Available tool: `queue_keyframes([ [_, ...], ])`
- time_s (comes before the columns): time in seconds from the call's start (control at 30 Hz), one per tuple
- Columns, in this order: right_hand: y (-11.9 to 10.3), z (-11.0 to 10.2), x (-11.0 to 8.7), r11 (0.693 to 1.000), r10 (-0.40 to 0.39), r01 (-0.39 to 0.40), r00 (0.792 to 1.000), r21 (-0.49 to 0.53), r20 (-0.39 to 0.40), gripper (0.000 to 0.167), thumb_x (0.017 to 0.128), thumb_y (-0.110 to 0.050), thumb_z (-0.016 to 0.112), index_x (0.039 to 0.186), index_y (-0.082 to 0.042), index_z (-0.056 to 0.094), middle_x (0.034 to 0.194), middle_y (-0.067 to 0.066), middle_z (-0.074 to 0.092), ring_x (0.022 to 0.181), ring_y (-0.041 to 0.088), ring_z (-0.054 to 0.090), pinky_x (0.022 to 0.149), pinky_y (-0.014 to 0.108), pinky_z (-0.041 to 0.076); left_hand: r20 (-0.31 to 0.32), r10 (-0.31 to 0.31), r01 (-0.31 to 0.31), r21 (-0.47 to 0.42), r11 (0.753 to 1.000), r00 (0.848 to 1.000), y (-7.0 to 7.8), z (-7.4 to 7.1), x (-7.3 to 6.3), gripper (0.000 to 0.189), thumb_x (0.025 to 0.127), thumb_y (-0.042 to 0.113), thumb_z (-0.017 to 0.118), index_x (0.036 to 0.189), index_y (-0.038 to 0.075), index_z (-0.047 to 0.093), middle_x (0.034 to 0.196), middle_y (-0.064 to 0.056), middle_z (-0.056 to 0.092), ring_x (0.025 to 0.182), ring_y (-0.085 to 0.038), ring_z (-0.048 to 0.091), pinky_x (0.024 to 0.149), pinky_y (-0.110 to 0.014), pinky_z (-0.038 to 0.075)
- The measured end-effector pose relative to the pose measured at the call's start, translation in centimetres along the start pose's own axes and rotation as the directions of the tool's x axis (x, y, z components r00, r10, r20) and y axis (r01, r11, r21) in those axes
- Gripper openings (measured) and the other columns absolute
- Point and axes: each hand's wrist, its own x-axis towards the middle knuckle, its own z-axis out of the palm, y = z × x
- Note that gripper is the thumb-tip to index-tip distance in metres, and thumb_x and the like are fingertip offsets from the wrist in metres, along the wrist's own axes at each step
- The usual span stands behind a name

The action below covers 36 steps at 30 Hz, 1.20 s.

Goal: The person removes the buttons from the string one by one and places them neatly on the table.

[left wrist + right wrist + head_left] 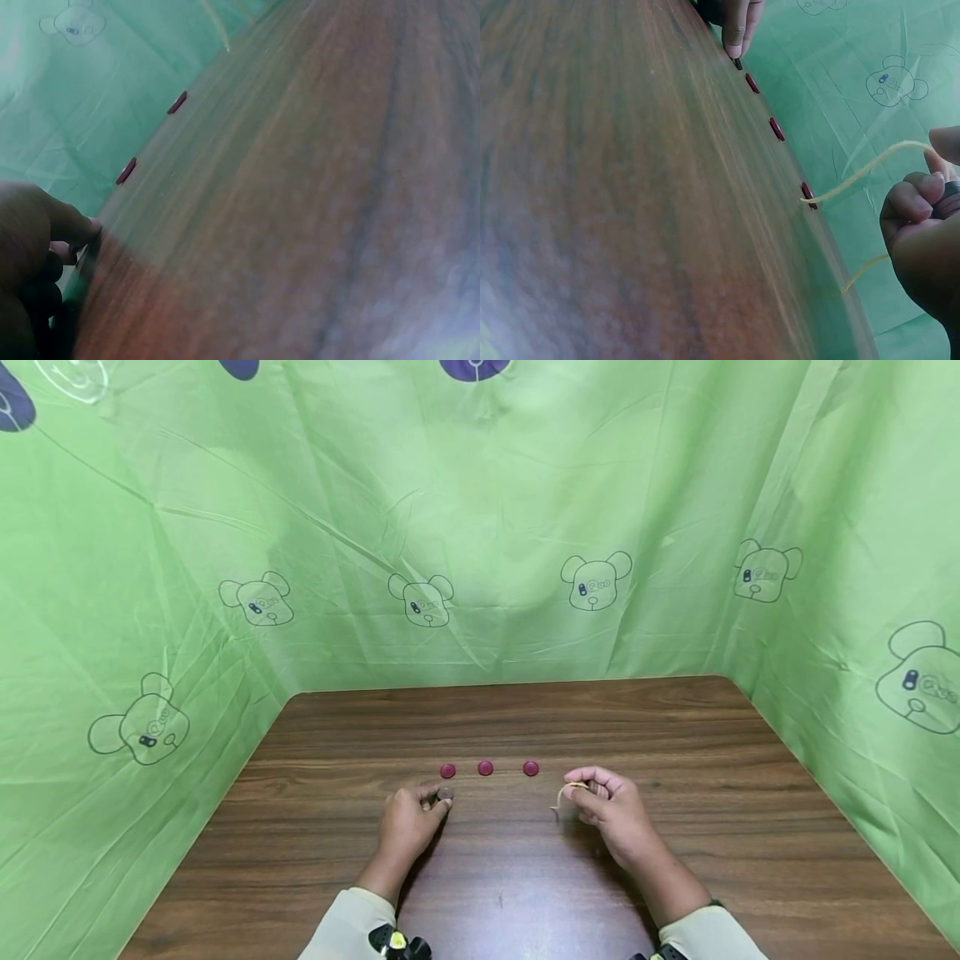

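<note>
Three dark red buttons, left, middle and right, lie flat in a row on the wooden table. Just in front of the left one, my left hand pinches a dark grey-brown button between thumb and forefinger, at the tabletop. Off to the right, my right hand grips a pale yellow string whose end hangs down toward the table. In the right wrist view, a dark ridged thing shows among that hand's curled fingers; its kind is unclear.
The brown wooden table reaches back to a green curtain printed with bear faces, which surrounds its far side and both flanks. A band with a dark device sits at the left wrist.
</note>
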Motion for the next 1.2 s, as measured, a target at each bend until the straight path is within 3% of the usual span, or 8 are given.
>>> queue_keyframes([
  [0.17, 0.1, -0.18, -0.02, 0.999, -0.031, 0.03, 0.998, 0.025, 0.047, 0.032, 0.095, 0.01, 0.063, 0.102, -0.018, 0.077, 0.073, -0.007, 0.059, 0.062, 0.005, 0.045, 0.06, 0.019, 0.04, 0.007, -0.008, 0.008, -0.002, 1.0, 1.0, 0.01, -0.06, 0.02, 0.027, 0.085, 0.019, 0.09, 0.111, 0.011, 0.088, 0.064, 0.007, 0.065, 0.067, -0.01, 0.056, 0.063, -0.034, 0.049],
  [0.47, -0.37, -0.07, -0.22, 0.999, -0.026, 0.021, 0.995, 0.048, 0.091, 0.033, 0.094, 0.012, 0.057, 0.117, -0.006, 0.072, 0.086, -0.003, 0.061, 0.072, 0.008, 0.05, 0.064, 0.021, 0.043, 0.007, -0.004, 0.004, 0.006, 1.0, 1.0, 0.1, -0.12, 0.02, 0.026, 0.086, 0.02, 0.089, 0.11, 0.01, 0.088, 0.068, 0.006, 0.071, 0.072, -0.011, 0.06, 0.069, -0.039, 0.056],
  [0.63, -0.4, 0.08, -0.08, 0.999, -0.011, 0.006, 0.99, 0.041, 0.144, 0.028, 0.102, 0.008, 0.054, 0.129, -0.001, 0.055, 0.09, 0.0, 0.058, 0.076, 0.011, 0.051, 0.066, 0.022, 0.043, 0.008, 0.002, -0.002, 0.007, 1.0, 1.0, 0.06, -0.13, 0.04, 0.027, 0.086, 0.019, 0.088, 0.11, 0.009, 0.087, 0.069, 0.005, 0.07, 0.072, -0.012, 0.061, 0.069, -0.039, 0.056],
  [0.8, -0.19, 0.28, 0.03, 0.998, -0.026, 0.016, 0.982, 0.053, 0.187, 0.021, 0.11, 0.001, 0.049, 0.123, -0.004, 0.034, 0.091, 0.001, 0.057, 0.074, 0.012, 0.051, 0.064, 0.021, 0.04, 0.009, -0.001, 0.001, 0.009, 1.0, 1.0, 0.11, -0.16, -0.06, 0.028, 0.086, 0.02, 0.089, 0.111, 0.009, 0.087, 0.069, 0.004, 0.07, 0.074, -0.015, 0.063, 0.072, -0.043, 0.058],
  [1.0, 0.0, 0.32, -0.01, 0.998, -0.07, 0.069, 0.985, 0.011, 0.155, 0.011, 0.113, -0.003, 0.051, 0.123, -0.001, 0.048, 0.086, 0.0, 0.058, 0.07, 0.009, 0.051, 0.062, 0.019, 0.043, 0.002, 0.012, -0.012, 0.019, 1.0, 1.0, 0.07, -0.15, -0.06, 0.033, 0.084, 0.02, 0.091, 0.113, 0.005, 0.086, 0.069, 0.003, 0.068, 0.073, -0.015, 0.062, 0.072, -0.043, 0.058],
  [1.1, -0.06, 0.32, -0.05, 0.996, -0.06, 0.066, 0.993, -0.056, 0.097, 0.02, 0.11, -0.004, 0.06, 0.129, 0.004, 0.058, 0.078, -0.002, 0.056, 0.066, 0.007, 0.051, 0.06, 0.019, 0.044, 0.018, -0.003, 0.003, -0.003, 1.0, 1.0, 0.12, -0.19, -0.03, 0.042, 0.083, 0.022, 0.093, 0.118, 0.001, 0.083, 0.064, 0.005, 0.059, 0.067, -0.012, 0.055, 0.067, -0.038, 0.054],
  [1.2, -0.14, 0.28, -0.02, 0.995, -0.034, 0.039, 0.998, -0.087, 0.061, 0.039, 0.106, -0.002, 0.066, 0.143, 0.009, 0.057, 0.079, -0.005, 0.057, 0.066, 0.005, 0.053, 0.06, 0.018, 0.046, 0.036, -0.029, 0.03, -0.035, 0.999, 0.999, 0.19, -0.24, 0.0, 0.05, 0.081, 0.024, 0.096, 0.121, -0.002, 0.081, 0.062, 0.007, 0.05, 0.063, -0.011, 0.047, 0.064, -0.032, 0.048],
])
